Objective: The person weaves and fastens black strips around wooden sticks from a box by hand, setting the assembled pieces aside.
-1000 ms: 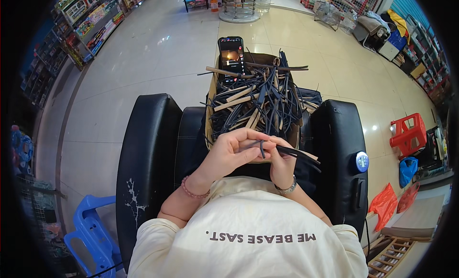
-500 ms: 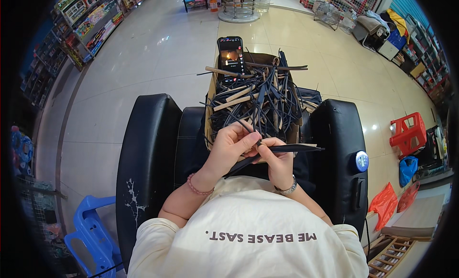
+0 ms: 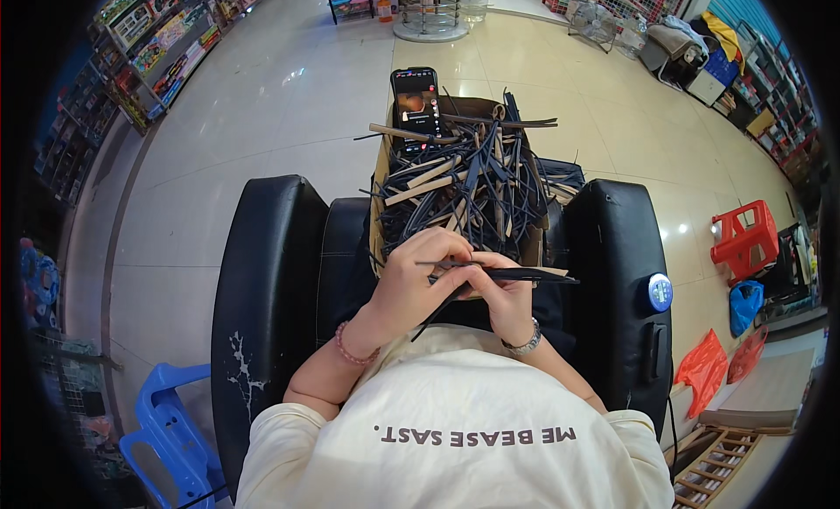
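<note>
1. Shelving [image 3: 179, 50], upper left: stacked boxed goods with printed faces, too small to read.
2. Blue plastic chair [image 3: 166, 421], lower left, beside the black armrest [image 3: 258, 308], whose surface is peeled in a pale patch.
3. Left hand [image 3: 416, 268], fingers drawn narrow and pinching the near end of the strip bundle; a pink beaded bracelet [image 3: 344, 345] circles the wrist.
4. Phone [image 3: 416, 107], upright at the far left corner of the cardboard box [image 3: 379, 181]; screen lit, its characters not legible.
5. Strip pile [image 3: 477, 172], heaped above the box rim: narrow, flexible lengths, black and tan, tangled.
6. Cream shirt [image 3: 437, 378]: one row of dark capitals across the front, inverted in this view.
7. Right hand [image 3: 503, 295], closed around the strip bundle [image 3: 535, 275]; metal band [image 3: 525, 338] at the wrist. The bundle, mostly black with a tan edge, lies between both hands, just nearer the body than the box, its free ends pointing right.
8. Round blue-rimmed device [image 3: 660, 293], on the right armrest; display marks indistinct.
9. Red stool [image 3: 744, 240], on the floor.
</note>
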Demonstrator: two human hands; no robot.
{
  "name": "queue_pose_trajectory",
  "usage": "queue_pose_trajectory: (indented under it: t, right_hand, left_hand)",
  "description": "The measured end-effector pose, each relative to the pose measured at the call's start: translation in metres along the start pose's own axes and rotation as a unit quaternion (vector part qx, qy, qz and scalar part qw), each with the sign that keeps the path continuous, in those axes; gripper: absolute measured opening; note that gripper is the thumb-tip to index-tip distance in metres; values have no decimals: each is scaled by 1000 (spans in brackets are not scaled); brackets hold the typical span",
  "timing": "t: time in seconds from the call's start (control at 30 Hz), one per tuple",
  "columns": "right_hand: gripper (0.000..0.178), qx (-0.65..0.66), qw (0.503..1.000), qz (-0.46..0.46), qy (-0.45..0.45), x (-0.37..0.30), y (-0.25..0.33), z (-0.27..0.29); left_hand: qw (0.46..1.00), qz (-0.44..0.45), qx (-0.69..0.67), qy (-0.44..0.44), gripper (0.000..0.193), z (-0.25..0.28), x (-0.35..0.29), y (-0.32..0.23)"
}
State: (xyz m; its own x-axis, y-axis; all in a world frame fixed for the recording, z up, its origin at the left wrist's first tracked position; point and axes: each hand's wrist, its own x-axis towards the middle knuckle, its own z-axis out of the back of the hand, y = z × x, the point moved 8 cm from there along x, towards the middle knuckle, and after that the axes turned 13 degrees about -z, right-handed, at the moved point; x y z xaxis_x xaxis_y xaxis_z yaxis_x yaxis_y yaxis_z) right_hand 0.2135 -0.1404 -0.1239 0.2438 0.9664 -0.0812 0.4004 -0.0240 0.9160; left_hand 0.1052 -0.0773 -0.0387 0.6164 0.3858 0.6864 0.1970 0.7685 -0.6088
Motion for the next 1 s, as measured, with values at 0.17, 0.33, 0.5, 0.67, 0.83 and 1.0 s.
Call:
queue_pose_trajectory:
  t: [0.17,0.33,0.5,0.67,0.83,1.0]
  right_hand:
    - [18,-32,999,7,11,0,3,-3]
    - [18,-50,999,18,-11,-3,5,-1]
    - [14,-77,996,47,25,-3,12,-3]
    - [16,-69,997,37,21,-3,9,-2]
    - [16,-13,1000,23,-9,-4,5,3]
    - [16,-45,996,70,0,-9,16,1]
  left_hand:
    - [997,-47,59,-6,16,4,1,-10]
    - [991,-82,100,-19,16,3,3,-24]
    - [979,156,-128,36,16,2,-3,11]
    - [995,72,-59,21,17,6,6,2]
    - [992,-83,91,-21,18,1,6,-24]
    - [994,22,-92,-50,19,0,-1,-2]
